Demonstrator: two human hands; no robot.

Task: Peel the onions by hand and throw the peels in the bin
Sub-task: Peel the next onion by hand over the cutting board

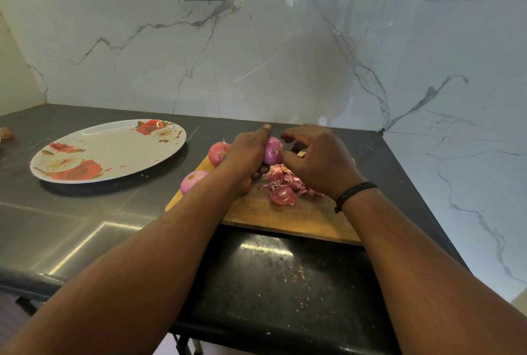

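Note:
My left hand point(247, 155) grips a purple onion point(273, 151) above the wooden cutting board point(288, 215). Just right of the onion, my right hand point(316, 159) has its fingers curled at the onion's side; whether they pinch skin is hidden. Below the hands a pile of pink peels point(285, 185) lies on the board. Two more onions rest at the board's left edge, one with skin point(218, 152) and a paler one point(193, 180) nearer me. No bin is in view.
An oval white plate with red roses point(114, 152) sits on the dark counter point(85, 212) to the left. Marble walls close the back and right. Small peel crumbs lie on the counter near the front edge point(296, 272).

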